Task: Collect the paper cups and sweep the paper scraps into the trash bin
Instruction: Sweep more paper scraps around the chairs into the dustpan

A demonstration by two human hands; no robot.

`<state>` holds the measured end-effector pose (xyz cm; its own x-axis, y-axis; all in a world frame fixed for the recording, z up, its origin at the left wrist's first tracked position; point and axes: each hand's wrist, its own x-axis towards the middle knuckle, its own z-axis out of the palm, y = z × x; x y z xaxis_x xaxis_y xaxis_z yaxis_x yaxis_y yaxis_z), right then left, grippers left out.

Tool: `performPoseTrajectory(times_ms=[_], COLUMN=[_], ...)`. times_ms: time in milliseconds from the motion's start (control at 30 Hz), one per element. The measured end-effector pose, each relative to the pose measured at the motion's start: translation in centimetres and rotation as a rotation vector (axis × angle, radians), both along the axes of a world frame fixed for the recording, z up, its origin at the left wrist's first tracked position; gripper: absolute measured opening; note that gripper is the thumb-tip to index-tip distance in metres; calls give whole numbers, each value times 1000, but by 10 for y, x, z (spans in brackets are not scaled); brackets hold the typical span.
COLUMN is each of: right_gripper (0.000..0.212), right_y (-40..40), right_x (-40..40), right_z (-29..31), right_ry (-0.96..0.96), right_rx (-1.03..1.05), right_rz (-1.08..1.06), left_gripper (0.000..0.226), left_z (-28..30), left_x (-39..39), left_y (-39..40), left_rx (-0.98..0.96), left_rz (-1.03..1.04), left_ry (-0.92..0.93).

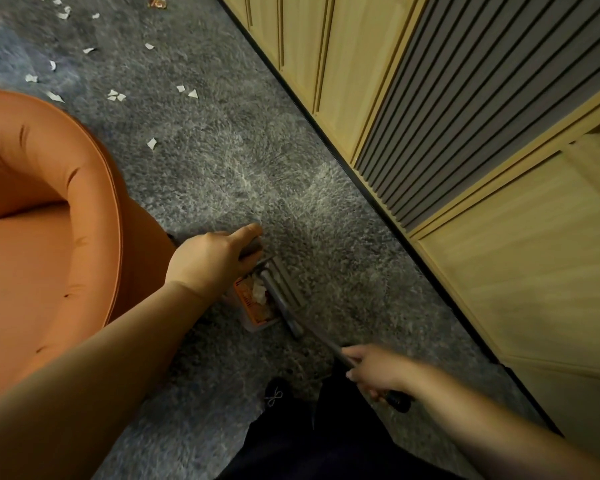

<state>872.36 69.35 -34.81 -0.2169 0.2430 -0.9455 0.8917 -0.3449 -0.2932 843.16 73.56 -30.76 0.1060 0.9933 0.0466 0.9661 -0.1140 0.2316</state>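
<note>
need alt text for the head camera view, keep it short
A person's left hand holds a dustpan on grey carpet while the right hand grips a brush against it. White paper scraps lie beyond an orange armchair.

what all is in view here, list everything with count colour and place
paper scraps: more than a dozen, white, scattered on the carpet at upper left
wrapper: one, gold-orange, top edge of the carpet
carpet: one, grey shaggy, covers the floor
armchair: one, orange, left side
cabinet: pale wood panels with a dark slatted section, along the right
dustpan: one, pale with orange and white litter inside, centre on the carpet
broom: one, grey, its head beside the dustpan
left hand: grips a dark handle above the dustpan
right hand: grips the broom's handle
</note>
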Motion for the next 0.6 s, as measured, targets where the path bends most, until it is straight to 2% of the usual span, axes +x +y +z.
performPoseTrajectory(times_ms=[367,467,600], right_gripper=[54,50,56], right_y=[-6,0,11], right_x=[4,4,2], right_z=[7,13,21], right_ry=[-10,13,13], right_rx=[20,23,18], right_rz=[-84,-94,-167], left_gripper=[48,48,46], left_z=[3,5,4], left_x=[-10,-23,-31], left_y=[-12,-19,-24], left_rx=[-20,5,9], left_rz=[17,76,165], left_ry=[-30,-67,-72])
